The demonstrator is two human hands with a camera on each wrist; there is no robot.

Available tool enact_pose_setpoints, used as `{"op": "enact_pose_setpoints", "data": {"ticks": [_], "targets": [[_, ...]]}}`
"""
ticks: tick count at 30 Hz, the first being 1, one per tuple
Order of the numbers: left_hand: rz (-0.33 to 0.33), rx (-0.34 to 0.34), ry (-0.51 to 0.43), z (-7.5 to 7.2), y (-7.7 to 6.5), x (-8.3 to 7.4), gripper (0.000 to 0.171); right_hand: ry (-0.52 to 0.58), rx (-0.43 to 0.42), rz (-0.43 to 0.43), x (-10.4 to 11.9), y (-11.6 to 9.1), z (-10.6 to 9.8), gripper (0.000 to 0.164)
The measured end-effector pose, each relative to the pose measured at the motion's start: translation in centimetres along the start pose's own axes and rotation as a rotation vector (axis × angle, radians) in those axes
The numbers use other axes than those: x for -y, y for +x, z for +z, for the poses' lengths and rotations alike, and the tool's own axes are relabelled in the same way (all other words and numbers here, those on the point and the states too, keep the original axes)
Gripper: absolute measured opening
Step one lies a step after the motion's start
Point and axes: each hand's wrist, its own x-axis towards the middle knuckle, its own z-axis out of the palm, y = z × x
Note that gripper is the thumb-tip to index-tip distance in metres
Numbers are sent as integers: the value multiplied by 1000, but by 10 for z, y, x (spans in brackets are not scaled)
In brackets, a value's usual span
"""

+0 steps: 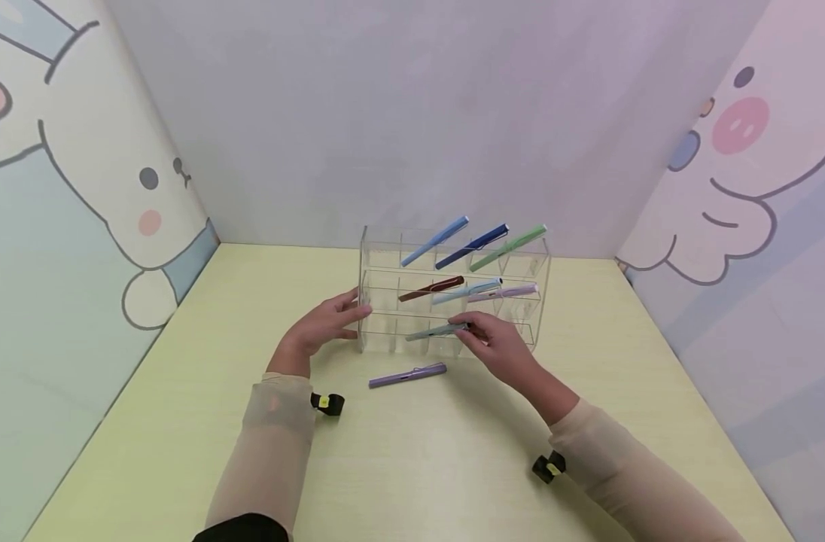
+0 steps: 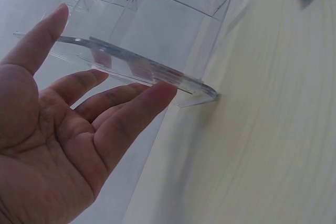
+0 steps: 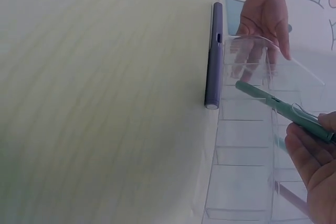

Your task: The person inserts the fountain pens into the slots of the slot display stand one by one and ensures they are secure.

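Note:
A clear acrylic pen rack with tiered compartments stands at the back of the table. My left hand is at its left side; in the left wrist view the fairly straight fingers touch the side panel. Between thumb and fingertips, my right hand pinches one end of a teal pen, which lies slanted across the lowest tier, its other end pointing left. A purple pen rests on the table in front of the rack.
The upper tier bears a light blue pen, a dark blue pen and a green pen. Below sit a dark red pen, a pale blue pen and a lilac pen. A wall rises behind.

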Motion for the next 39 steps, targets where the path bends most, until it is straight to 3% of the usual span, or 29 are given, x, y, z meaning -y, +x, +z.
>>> {"op": "enact_pose_setpoints", "data": {"ticks": [12, 18, 31, 39], "targets": [[8, 8, -6, 0, -1, -1, 82, -73, 114, 19, 2, 9, 3, 23], [5, 6, -7, 0, 0, 0, 82, -69, 140, -8, 2, 13, 3, 24], [10, 0, -1, -1, 2, 2, 86, -40, 174, 17, -1, 13, 6, 24], [15, 9, -1, 0, -2, 1, 88, -64, 190, -4, 1, 12, -4, 35]]}}
